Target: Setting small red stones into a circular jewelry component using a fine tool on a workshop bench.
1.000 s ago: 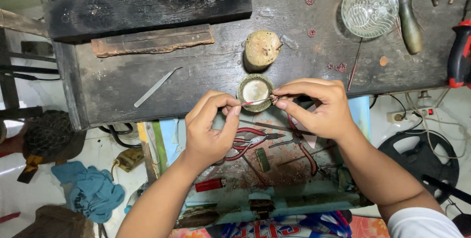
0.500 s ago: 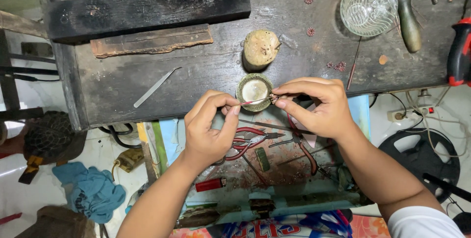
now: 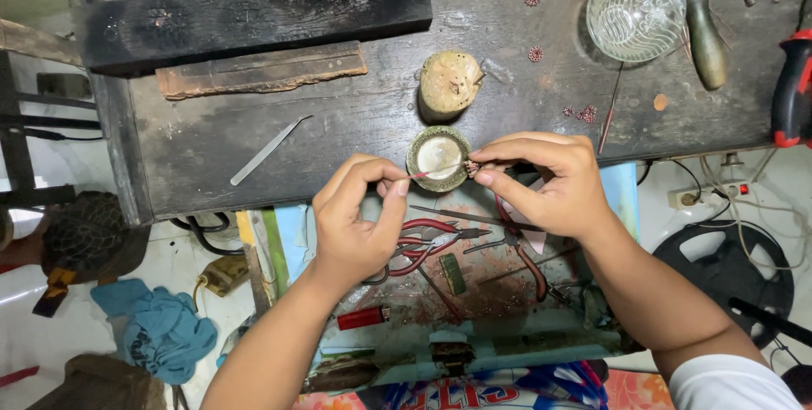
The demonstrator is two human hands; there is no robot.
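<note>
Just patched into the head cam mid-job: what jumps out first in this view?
Dead centre, the left hand and right hand meet over a small round dish at the near edge of the dark wooden bench; the left pinches a thin red-tipped stick, the right a tiny coppery piece. Behind the dish stands a stubby pale wooden stump, a clear glass bowl sits at the far right, and red-handled pliers lie in the tray below the hands.

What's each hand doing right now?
Left hand: pinched shut on a thin red-tipped stick.
Right hand: pinched shut on a tiny coppery piece.
</note>
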